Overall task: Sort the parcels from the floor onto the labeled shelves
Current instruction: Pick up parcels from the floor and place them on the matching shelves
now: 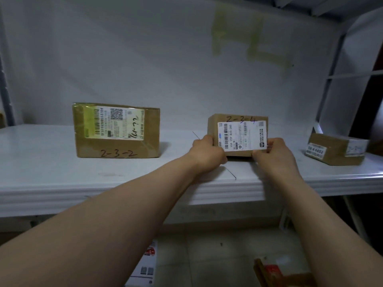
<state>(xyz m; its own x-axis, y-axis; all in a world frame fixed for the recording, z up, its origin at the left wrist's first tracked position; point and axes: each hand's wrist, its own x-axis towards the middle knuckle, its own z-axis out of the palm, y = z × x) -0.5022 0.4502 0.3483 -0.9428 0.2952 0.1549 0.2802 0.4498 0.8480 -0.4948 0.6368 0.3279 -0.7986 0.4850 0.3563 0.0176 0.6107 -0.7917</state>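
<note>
Head view, left hand (208,151) and right hand (273,156), grip clamped on 2-3-4 box (242,135), near shelf (124,191) edge, bare room alongside.

Fingers (208,139) hide the lower corners of the 2-3-4 parcel (240,133); right of it, a second parcel (335,150) bears handwriting too blurred to read

Count: 1 white shelf (62,179); 3 cardboard boxes on it: left box (116,131), middle box (241,135), right box (335,152); 2 hands in view: left hand (207,152), right hand (273,156); 2 items on the floor below: 1 flat white parcel (146,264), 1 brown-and-red carton (275,272); printed labels: 1 on left box, 1 on middle box, 2 on right box, top one blurred; handwritten codes legible: 2, namely 2-3-2 and 2-3-4.
</note>
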